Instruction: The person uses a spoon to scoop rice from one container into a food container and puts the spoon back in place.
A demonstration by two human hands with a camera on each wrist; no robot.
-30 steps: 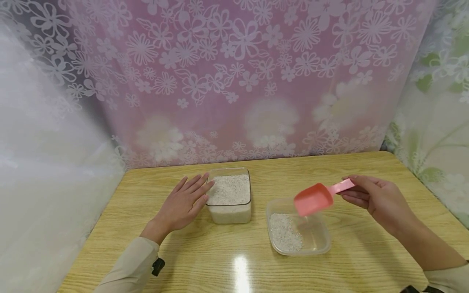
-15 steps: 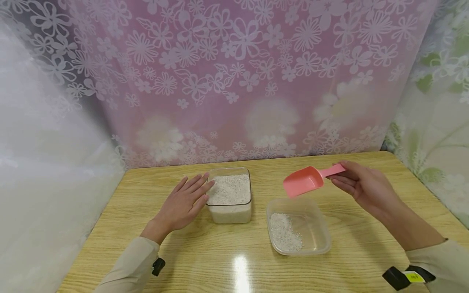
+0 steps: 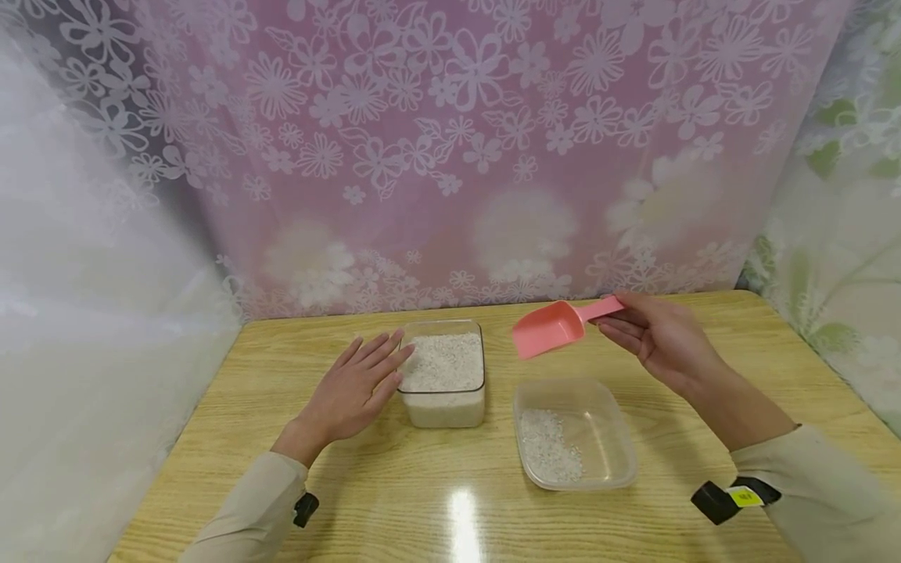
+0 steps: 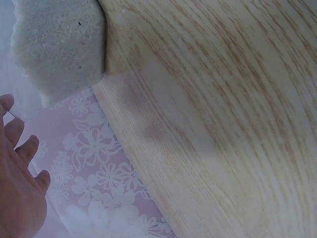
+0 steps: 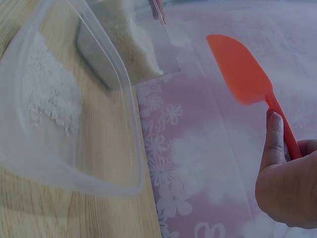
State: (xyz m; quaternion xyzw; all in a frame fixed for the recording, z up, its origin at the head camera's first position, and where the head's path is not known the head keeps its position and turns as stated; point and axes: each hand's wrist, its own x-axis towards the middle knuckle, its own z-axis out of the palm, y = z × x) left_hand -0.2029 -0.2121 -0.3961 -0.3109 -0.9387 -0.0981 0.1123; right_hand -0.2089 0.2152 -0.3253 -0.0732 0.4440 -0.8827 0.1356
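Note:
My right hand [image 3: 651, 336] pinches the handle of a pink plastic scoop [image 3: 549, 328], held in the air between and behind the two containers; the scoop [image 5: 240, 69] looks empty. A clear square container full of white rice [image 3: 445, 371] stands at centre. My left hand [image 3: 352, 391] lies flat, fingers straight, against that container's left side. A shallower clear container [image 3: 573, 434] sits to the right, with a little rice [image 3: 549, 450] in its left part; its wall [image 5: 126, 99] shows close in the right wrist view. The full container's rice [image 4: 54, 44] shows in the left wrist view.
The wooden table [image 3: 394, 493] is closed in by a pink flowered curtain [image 3: 457, 156] behind, a white sheet [image 3: 84, 313] on the left and a green flowered curtain [image 3: 838, 234] on the right. Bare tabletop lies along the front edge.
My right hand has lifted the scoop off the shallow container and carried it up and to the left, toward the full one. The left hand has stayed put.

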